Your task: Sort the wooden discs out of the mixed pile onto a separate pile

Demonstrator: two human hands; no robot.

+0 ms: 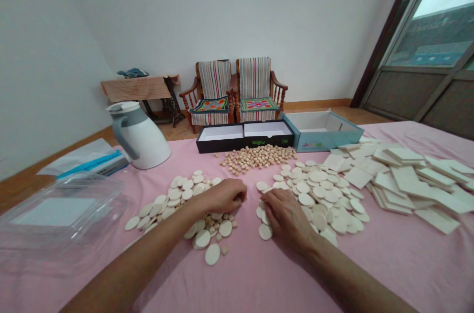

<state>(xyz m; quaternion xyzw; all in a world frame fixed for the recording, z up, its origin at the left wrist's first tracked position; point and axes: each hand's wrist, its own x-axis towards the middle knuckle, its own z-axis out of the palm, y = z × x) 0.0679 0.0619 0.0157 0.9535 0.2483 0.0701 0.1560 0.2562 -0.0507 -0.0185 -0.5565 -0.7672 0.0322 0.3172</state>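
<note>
My left hand (pixel 226 195) is closed with its fingers curled inward, above the right edge of a pile of pale round wooden discs (pixel 174 197). Small wooden cubes (pixel 213 226) lie mixed among the discs beneath it. What its fingers hold, if anything, is hidden. Across a narrow strip of pink cloth, my right hand (pixel 287 212) rests with bent fingers at the left edge of a larger heap of round discs (pixel 326 199). Its fingertips are down among the discs, and what they grip is hidden. Behind both hands spreads a heap of small wooden cubes (pixel 259 156).
Square wooden tiles (pixel 403 175) lie heaped at the right. A black divided box (pixel 222 146) and a light-blue box (pixel 329 141) stand at the back. On the left are a white jug (pixel 148 140), a blue-and-white packet (pixel 99 165) and clear plastic containers (pixel 107 199). Two chairs stand beyond.
</note>
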